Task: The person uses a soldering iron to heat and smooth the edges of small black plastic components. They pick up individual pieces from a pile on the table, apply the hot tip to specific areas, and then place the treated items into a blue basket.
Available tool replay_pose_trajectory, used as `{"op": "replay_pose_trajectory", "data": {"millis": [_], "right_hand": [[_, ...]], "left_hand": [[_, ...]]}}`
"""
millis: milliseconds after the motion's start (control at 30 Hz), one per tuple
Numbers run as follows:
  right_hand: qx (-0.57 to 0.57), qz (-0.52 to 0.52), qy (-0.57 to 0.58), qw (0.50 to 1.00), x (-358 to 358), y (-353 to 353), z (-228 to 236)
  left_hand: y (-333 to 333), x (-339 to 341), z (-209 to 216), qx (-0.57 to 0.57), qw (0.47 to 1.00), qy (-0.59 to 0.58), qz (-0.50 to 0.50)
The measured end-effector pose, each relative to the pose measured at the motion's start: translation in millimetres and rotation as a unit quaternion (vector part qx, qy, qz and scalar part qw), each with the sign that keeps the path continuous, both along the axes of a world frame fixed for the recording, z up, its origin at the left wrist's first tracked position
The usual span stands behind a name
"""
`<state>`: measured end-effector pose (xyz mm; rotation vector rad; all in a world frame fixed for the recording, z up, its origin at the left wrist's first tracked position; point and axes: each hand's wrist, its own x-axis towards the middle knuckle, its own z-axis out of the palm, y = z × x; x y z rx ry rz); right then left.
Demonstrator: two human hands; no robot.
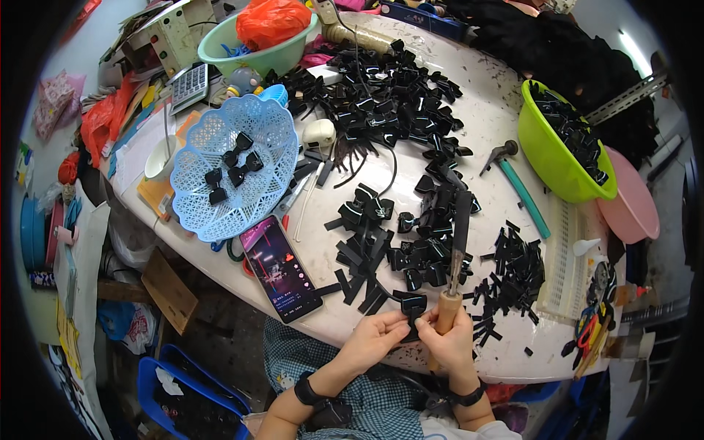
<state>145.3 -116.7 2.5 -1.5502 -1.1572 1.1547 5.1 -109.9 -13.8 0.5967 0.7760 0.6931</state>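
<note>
My left hand (374,337) pinches the lower edge of a small black bow (413,302) just above the table's near edge. My right hand (450,339) is closed round the wooden handle of a soldering iron (460,238), its dark barrel pointing away from me. The right thumb also meets the bow, close to the left fingertips. Beyond both hands lie loose black bows (433,253) and a scatter of black strips (361,264). Short black strips (513,268) are heaped to the right of the iron. What lies under the fingers is hidden.
A blue lace-edged basket (187,180) holds several black bows. Left of my hands lies a lit phone (279,271). A large pile of black bows (396,99) covers the far middle. A green basin (535,139) of black pieces and a teal rod (524,198) are at right.
</note>
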Motion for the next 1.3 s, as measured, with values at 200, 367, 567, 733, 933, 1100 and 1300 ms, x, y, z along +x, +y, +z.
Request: {"op": "replay_pose_trajectory", "data": {"millis": [200, 367, 567, 733, 933, 1100, 1300], "right_hand": [[0.046, -0.017, -0.050, 0.998, -3.2, -2.2, -5.8], [0.020, -0.030, -0.081, 0.996, -1.3, -8.0, 4.5], [0.049, 0.074, -0.133, 0.987, 43.6, -34.3, -0.9], [-0.012, 0.198, -0.202, 0.959, 69.2, -48.4, 7.6], [0.012, 0.198, -0.223, 0.955, 72.4, -56.6, 2.8], [-0.015, 0.204, -0.235, 0.950, 70.2, -55.1, 5.4], [-0.028, 0.236, -0.276, 0.931, 74.4, -54.4, 4.5]], "left_hand": [[-3.7, 6.3, -8.1, 0.035, 0.999, 0.001, 0.040], [-2.8, -0.8, -6.2, 0.049, 0.995, 0.076, 0.028], [8.4, -18.4, -10.3, 0.025, 0.988, -0.025, 0.153], [13.6, -41.5, -15.9, 0.057, 0.981, 0.042, 0.179], [15.0, -41.9, -17.6, 0.081, 0.971, 0.065, 0.216], [14.2, -42.1, -17.2, 0.091, 0.970, 0.093, 0.206], [14.0, -42.8, -19.8, 0.095, 0.968, 0.102, 0.207]]}}
